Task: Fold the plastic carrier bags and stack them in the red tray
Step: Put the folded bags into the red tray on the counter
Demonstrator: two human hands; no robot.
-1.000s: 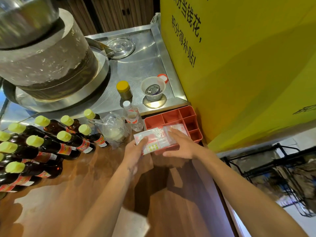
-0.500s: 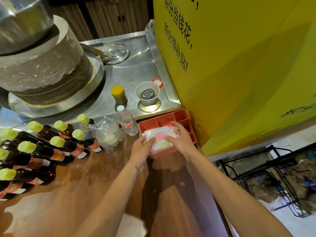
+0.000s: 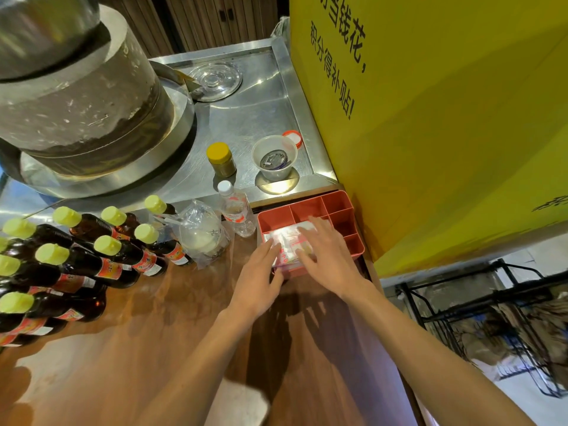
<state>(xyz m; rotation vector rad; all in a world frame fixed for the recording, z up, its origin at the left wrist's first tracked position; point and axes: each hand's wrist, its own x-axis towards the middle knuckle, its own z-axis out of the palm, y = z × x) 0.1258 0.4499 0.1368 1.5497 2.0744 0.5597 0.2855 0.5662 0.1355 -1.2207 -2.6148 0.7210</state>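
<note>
Two hands are laid on a folded bundle of plastic carrier bags [image 3: 287,245] just right of the frame's centre, where it lies in the large near compartment of the red tray [image 3: 335,202]. The right hand [image 3: 325,256] is spread flat over the bundle, fingers straight and pressing down, nothing gripped. The left hand [image 3: 258,278] is set against the bundle's left edge with fingers extended; whether the thumb pinches the plastic cannot be told. The task is judged to be at its placing stage: at least this bundle is folded and seated in the tray, and no loose bags are seen waiting on the wooden counter [image 3: 153,348], though how many remain cannot be known. The bags appear thin, glossy and translucent white with red print, squared into a flat rectangle that is likely to spring open if released. The tray is rigid moulded plastic, divided by straight partitions into small square cells along its far and right sides.
</note>
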